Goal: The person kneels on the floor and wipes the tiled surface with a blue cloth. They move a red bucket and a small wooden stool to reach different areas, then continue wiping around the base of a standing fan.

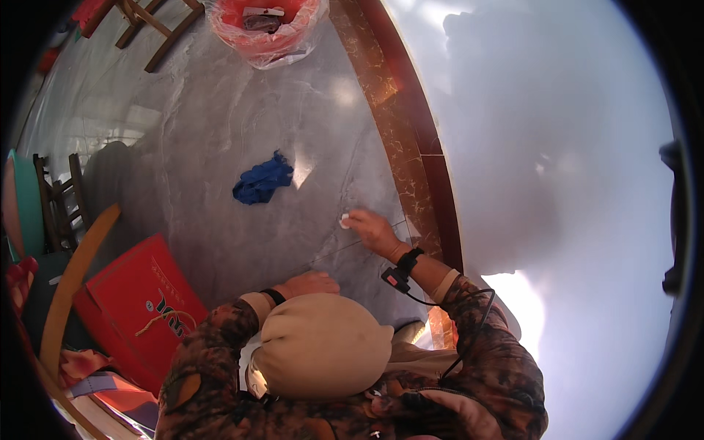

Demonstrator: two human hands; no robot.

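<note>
My right hand is low over the grey marbled tile floor, near the brown skirting. Between its fingertips it pinches a small white object, too small to identify. My left hand lies just beyond my bent knee in beige trousers. The knee partly hides this hand, and whether its fingers hold anything is not visible. A crumpled blue cloth lies on the floor ahead, apart from both hands. A black band with a cabled device is strapped to my right wrist.
A red bin lined with clear plastic stands ahead. Brown marble-patterned skirting edges the pale wall at right. At left are a red box with a rope handle, a small wooden stool and a teal basin.
</note>
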